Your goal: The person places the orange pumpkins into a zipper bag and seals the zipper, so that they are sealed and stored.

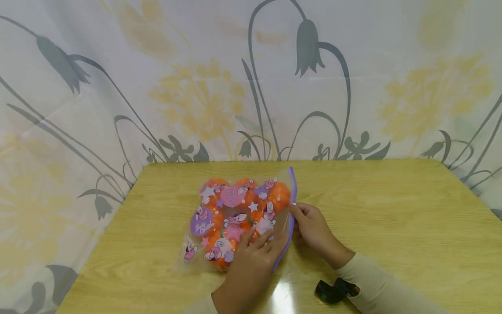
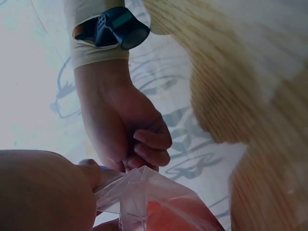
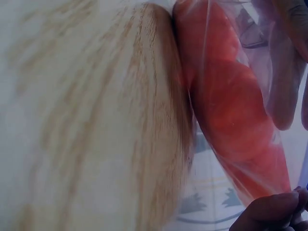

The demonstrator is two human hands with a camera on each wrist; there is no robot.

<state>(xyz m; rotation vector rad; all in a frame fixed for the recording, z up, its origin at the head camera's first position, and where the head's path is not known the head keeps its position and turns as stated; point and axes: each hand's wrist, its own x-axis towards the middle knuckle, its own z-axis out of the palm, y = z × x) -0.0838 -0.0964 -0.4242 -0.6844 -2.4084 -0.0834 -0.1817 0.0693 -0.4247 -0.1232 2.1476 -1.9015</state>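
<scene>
A clear zip bag [image 1: 284,220] with a purple zip edge lies on the table, printed with pink cartoon figures, stars and shells. Through its film show several round orange things [image 1: 280,196] with bits of green among them. My left hand [image 1: 255,261] rests across the bag's lower right part, its fingers extended over the film. In the right wrist view those straight fingers [image 3: 284,91] lie along the bag's top side. At the zip edge, my right hand [image 1: 315,229] pinches the bag between thumb and curled fingers.
The bag lies on a wood-grain table [image 1: 392,209], left of its middle. A curtain [image 1: 353,87] with grey and yellow flowers hangs behind the far edge. A black device [image 1: 333,291] is strapped to the right wrist.
</scene>
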